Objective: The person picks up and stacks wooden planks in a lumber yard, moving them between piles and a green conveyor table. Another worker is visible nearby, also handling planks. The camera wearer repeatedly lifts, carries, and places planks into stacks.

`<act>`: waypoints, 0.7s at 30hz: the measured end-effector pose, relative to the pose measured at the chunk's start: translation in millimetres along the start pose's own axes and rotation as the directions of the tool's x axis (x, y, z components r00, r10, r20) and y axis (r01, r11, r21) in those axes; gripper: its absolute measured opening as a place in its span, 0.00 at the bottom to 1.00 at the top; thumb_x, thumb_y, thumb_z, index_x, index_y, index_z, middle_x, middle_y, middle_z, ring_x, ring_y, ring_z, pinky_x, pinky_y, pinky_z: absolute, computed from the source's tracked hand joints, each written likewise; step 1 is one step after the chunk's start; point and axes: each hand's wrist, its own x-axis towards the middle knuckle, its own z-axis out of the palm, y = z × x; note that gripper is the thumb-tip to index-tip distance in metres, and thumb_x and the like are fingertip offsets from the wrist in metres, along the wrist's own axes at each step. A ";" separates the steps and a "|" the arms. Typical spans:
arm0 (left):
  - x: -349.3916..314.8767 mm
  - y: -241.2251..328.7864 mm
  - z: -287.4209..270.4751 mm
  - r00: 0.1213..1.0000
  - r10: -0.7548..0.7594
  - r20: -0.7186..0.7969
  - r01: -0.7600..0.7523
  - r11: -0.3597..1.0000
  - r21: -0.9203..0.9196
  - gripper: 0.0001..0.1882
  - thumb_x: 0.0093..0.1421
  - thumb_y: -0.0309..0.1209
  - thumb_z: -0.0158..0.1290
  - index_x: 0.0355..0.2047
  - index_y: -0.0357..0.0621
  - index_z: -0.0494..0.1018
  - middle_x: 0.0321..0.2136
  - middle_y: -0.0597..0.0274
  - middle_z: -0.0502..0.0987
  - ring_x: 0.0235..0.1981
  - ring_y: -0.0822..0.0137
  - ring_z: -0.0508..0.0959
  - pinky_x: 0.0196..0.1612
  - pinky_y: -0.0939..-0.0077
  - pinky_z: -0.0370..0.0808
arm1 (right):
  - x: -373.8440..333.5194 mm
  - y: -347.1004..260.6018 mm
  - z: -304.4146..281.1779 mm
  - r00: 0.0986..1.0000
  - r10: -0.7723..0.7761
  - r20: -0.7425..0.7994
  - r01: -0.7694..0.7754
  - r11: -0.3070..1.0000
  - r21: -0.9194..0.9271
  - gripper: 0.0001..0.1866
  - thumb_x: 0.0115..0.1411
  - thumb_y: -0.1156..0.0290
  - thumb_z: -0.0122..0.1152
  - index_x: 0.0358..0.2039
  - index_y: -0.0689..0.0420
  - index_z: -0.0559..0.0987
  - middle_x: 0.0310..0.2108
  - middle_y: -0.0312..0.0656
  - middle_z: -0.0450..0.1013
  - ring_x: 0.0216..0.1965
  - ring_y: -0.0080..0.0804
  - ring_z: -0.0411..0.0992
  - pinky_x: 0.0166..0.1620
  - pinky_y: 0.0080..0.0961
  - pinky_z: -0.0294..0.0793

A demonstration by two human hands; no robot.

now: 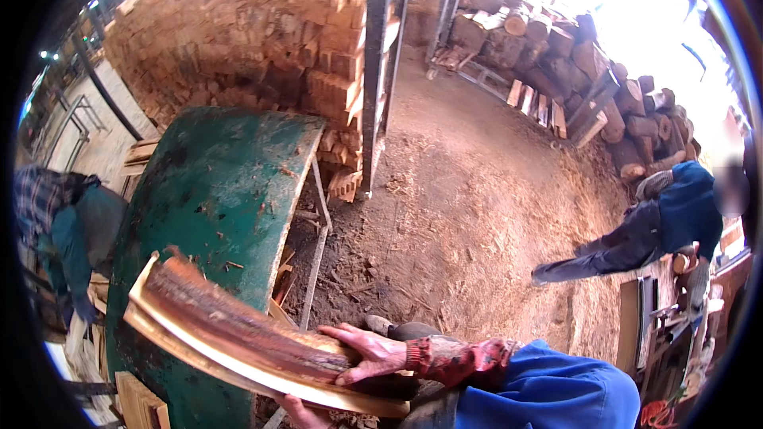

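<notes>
A long bark-edged wood slab (238, 322) lies slanting across the near end of a green metal table (214, 183). Its top side is dark brown bark, and a pale sawn edge runs along the lower side. My right hand (369, 352), in a red patterned cuff, grips the slab's near end from above with the fingers spread over the bark. Below it, at the picture's lower edge, my left hand (302, 413) holds the slab's underside. Most of that hand is hidden or cut off.
Stacked wood pieces (238, 32) form a high wall behind the table, beside a metal post (373, 71). Logs (556, 56) are piled at the far right. One person (675, 210) stands at right, another (60, 222) bends at left. Chips cover the floor (477, 214).
</notes>
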 end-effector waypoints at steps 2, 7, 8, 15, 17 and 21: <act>11.9 -11.2 0.1 0.990 -0.062 0.124 0.058 0.998 0.035 0.49 0.57 0.59 0.55 0.68 0.46 0.46 0.64 0.47 0.53 0.62 0.50 0.61 0.63 0.49 0.62 | -20.8 1.6 -7.1 0.996 0.035 -0.083 -0.037 0.999 -0.018 0.57 0.47 0.48 0.74 0.68 0.61 0.52 0.51 0.55 0.63 0.55 0.49 0.64 0.57 0.39 0.65; 10.6 5.9 107.1 0.942 -0.145 0.304 0.123 0.988 0.088 0.48 0.51 0.54 0.64 0.62 0.40 0.55 0.56 0.54 0.64 0.56 0.57 0.68 0.57 0.56 0.69 | -67.7 6.4 -39.2 0.952 0.149 -0.268 -0.139 0.989 0.056 0.54 0.50 0.48 0.72 0.68 0.62 0.54 0.52 0.49 0.63 0.56 0.42 0.64 0.59 0.34 0.61; 15.1 0.2 119.9 0.931 -0.172 0.323 0.137 0.982 0.129 0.47 0.51 0.53 0.64 0.62 0.39 0.56 0.55 0.54 0.65 0.56 0.57 0.68 0.56 0.57 0.69 | -75.8 8.8 -50.5 0.938 0.145 -0.316 -0.132 0.989 0.063 0.55 0.49 0.47 0.72 0.68 0.63 0.53 0.51 0.51 0.63 0.56 0.44 0.64 0.59 0.35 0.62; 42.1 -43.7 242.3 0.873 -0.242 0.424 0.181 0.967 0.180 0.43 0.47 0.44 0.70 0.57 0.34 0.63 0.45 0.57 0.74 0.44 0.63 0.75 0.46 0.69 0.75 | -114.0 38.5 -139.8 0.846 0.145 -0.513 -0.095 0.988 0.122 0.54 0.51 0.47 0.71 0.67 0.64 0.54 0.53 0.51 0.63 0.58 0.42 0.63 0.60 0.33 0.61; 46.3 -60.1 284.2 0.845 -0.283 0.453 0.200 0.954 0.223 0.43 0.47 0.45 0.71 0.55 0.33 0.64 0.45 0.57 0.74 0.43 0.64 0.76 0.46 0.70 0.75 | -124.4 48.9 -173.4 0.818 0.153 -0.555 -0.095 0.987 0.132 0.54 0.51 0.47 0.71 0.67 0.64 0.54 0.54 0.50 0.63 0.59 0.42 0.62 0.61 0.33 0.61; 57.4 -97.2 374.3 0.776 -0.316 0.545 0.243 0.948 0.204 0.41 0.47 0.45 0.70 0.53 0.32 0.66 0.44 0.56 0.75 0.43 0.63 0.77 0.44 0.68 0.77 | -141.5 67.8 -250.9 0.781 0.174 -0.600 -0.099 0.983 0.157 0.54 0.50 0.47 0.72 0.67 0.64 0.55 0.55 0.51 0.63 0.59 0.42 0.63 0.61 0.34 0.61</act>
